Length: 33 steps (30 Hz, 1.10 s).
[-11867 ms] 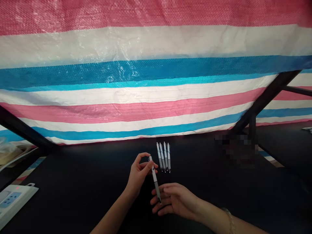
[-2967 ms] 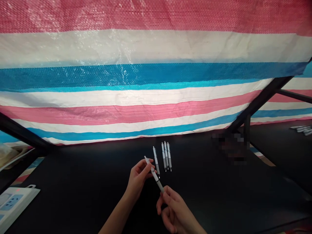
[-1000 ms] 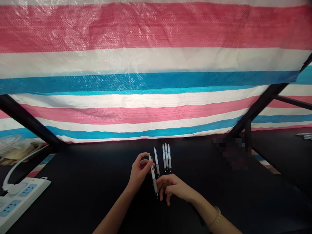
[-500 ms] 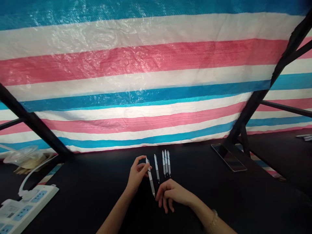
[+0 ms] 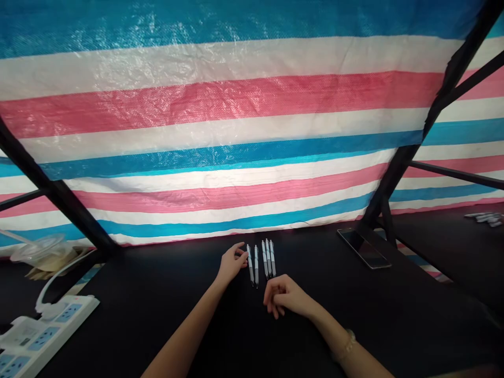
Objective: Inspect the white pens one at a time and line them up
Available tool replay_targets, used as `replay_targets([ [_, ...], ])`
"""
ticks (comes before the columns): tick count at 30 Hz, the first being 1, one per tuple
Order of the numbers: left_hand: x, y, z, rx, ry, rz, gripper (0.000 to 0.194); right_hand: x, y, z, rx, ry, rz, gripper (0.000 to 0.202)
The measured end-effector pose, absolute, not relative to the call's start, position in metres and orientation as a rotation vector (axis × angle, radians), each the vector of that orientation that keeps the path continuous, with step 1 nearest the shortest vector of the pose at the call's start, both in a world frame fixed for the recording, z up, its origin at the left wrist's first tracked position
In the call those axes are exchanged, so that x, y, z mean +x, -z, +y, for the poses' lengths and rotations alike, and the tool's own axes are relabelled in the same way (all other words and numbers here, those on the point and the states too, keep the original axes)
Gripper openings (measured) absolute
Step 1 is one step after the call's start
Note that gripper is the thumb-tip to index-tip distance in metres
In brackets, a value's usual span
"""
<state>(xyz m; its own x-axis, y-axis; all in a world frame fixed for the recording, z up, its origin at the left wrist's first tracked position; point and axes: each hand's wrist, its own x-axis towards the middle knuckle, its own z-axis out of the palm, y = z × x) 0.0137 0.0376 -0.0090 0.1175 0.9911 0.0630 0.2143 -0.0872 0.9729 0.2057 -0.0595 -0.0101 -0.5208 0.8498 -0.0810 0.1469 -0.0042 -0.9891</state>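
On the black table, my left hand (image 5: pixel 233 262) has its thumb and fingertips at the upper part of a white-and-grey click pen (image 5: pixel 251 269), the leftmost of the pens. A second pen (image 5: pixel 256 268) lies close beside it, almost parallel. Slightly to the right, a group of three like pens (image 5: pixel 269 258) lies side by side, tips toward me. My right hand (image 5: pixel 286 295) hovers just below that group, its fingers loosely bent and apart, with nothing seen in them. A beaded bracelet circles the right wrist.
A phone (image 5: pixel 364 248) lies at the right, near a black frame post (image 5: pixel 388 181). At the left are a white power strip (image 5: pixel 59 328) with a plugged cable and a clear plastic bowl (image 5: pixel 43 248). A striped tarp (image 5: pixel 220 126) hangs behind. More pens (image 5: pixel 486 218) lie far right.
My left hand has carried the pen forward and right, from a slanted position to beside the second pen. My right hand has shifted forward and slightly right, its fingers more curled.
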Motion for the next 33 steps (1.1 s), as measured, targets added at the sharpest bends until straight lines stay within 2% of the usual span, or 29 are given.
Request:
replay_targets([
  [2, 0.007, 0.008, 0.025, 1.538, -1.02, 1.224, 0.039, 0.21, 0.007, -0.059, -1.118, -1.317, -1.686, 0.031],
  [5, -0.001, 0.002, 0.005, 1.679, -0.959, 1.164, 0.034, 0.213, 0.006, -0.059, -1.192, -0.69, -1.998, 0.043],
  [8, -0.004, -0.003, -0.003, 2.131, -0.81, 0.957, 0.043, 0.207, 0.012, -0.057, -1.144, -0.184, -2.329, 0.043],
  [11, -0.001, -0.002, 0.001, 2.452, -0.62, 0.795, 0.042, 0.201, 0.021, -0.055, -1.113, -0.099, -2.422, 0.031],
  [15, 0.004, 0.007, 0.005, 2.545, -0.609, 0.854, 0.029, 0.197, 0.024, -0.052, -1.086, 0.04, -2.497, 0.019],
  [19, 0.008, 0.015, -0.002, 2.545, -0.681, 0.955, 0.029, 0.198, 0.016, -0.055, -0.987, 0.104, -2.535, 0.024],
  [21, 0.008, 0.015, -0.007, 2.504, -0.733, 0.979, 0.036, 0.201, 0.011, -0.058, -0.944, 0.066, -2.452, 0.025],
  [24, 0.004, 0.009, -0.014, 2.386, -0.879, 1.005, 0.048, 0.206, 0.006, -0.063, -1.008, -0.155, -2.046, 0.02],
  [27, -0.001, -0.001, -0.019, 2.087, -1.042, 1.12, 0.037, 0.212, 0.003, -0.068, -1.16, -0.305, -1.482, 0.009],
  [30, -0.003, -0.006, -0.021, 1.64, -1.015, 1.167, 0.037, 0.213, 0.001, -0.072, -1.236, -0.473, -1.112, 0.017],
  [33, 0.001, -0.004, -0.022, 1.278, -0.939, 1.091, 0.044, 0.204, 0.002, -0.074, -1.119, -0.754, -1.017, 0.024],
])
